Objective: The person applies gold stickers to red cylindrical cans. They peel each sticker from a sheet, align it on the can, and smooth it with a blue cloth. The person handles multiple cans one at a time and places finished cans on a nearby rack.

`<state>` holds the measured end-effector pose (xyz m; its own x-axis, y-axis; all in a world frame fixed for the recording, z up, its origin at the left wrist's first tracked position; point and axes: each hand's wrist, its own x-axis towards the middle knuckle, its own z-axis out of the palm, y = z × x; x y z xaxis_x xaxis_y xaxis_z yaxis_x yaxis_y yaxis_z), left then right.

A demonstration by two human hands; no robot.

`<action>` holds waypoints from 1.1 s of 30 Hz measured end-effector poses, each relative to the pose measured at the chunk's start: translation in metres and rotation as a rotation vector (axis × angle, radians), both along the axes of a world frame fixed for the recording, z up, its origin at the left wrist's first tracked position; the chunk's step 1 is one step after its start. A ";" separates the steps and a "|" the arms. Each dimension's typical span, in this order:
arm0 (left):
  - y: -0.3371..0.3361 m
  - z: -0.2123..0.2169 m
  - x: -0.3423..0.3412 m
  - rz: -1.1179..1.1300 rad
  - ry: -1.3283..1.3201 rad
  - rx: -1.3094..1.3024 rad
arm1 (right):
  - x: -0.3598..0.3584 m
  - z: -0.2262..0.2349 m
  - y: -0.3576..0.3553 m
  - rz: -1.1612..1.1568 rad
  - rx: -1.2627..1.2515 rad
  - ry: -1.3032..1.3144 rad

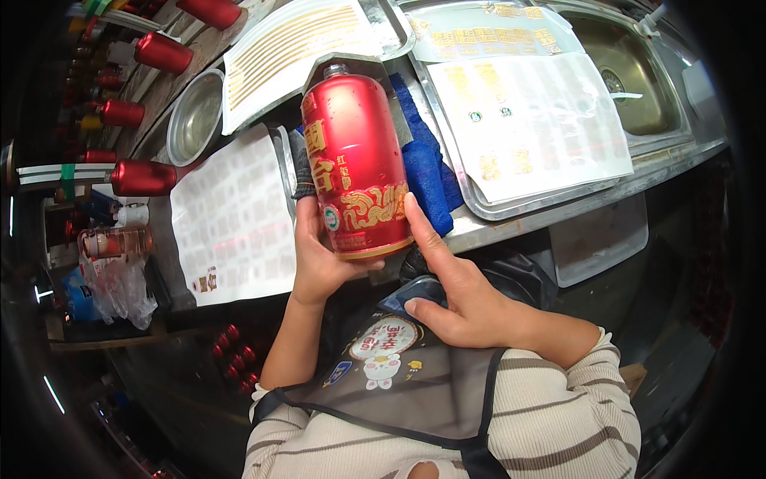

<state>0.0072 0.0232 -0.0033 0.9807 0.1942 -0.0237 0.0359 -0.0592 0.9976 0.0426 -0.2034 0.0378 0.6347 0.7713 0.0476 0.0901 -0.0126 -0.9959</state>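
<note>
A glossy red bottle (355, 152) with gold raised lettering, a gold dragon-like decal and a dark neck stands tilted in front of me. My left hand (315, 255) is closed around its lower left side and base; a dark knitted cover shows over one digit. My right hand (459, 299) has its index finger stretched out, the tip touching the bottle's lower right side beside the gold decal (373, 203). The right thumb is apart from it; the other fingers are partly hidden, with something dark near them. A rolled blue cloth (428, 188) lies just right of the bottle.
White decal sheets lie around: a nearly used one (235, 215) at left, a gold-striped one (295, 48) behind, another (535, 128) on a metal tray (487, 211) at right. A metal bowl (195, 116), racked red bottles (144, 177) and a sink (630, 76) flank them.
</note>
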 end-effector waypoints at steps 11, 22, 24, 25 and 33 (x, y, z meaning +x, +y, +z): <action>0.001 0.002 -0.002 -0.016 0.003 -0.068 | -0.001 -0.006 -0.001 -0.051 -0.030 0.197; -0.023 0.015 0.008 0.116 -0.010 -0.101 | 0.037 0.027 0.056 -0.413 0.028 -0.510; -0.022 0.011 0.008 0.094 -0.076 -0.077 | 0.038 0.015 0.044 -0.527 0.003 -0.344; -0.018 0.003 0.004 0.068 -0.132 -0.016 | 0.038 0.010 0.036 -0.570 -0.014 -0.261; 0.000 0.000 0.000 -0.015 -0.079 -0.137 | 0.041 -0.024 0.016 -0.518 0.070 0.331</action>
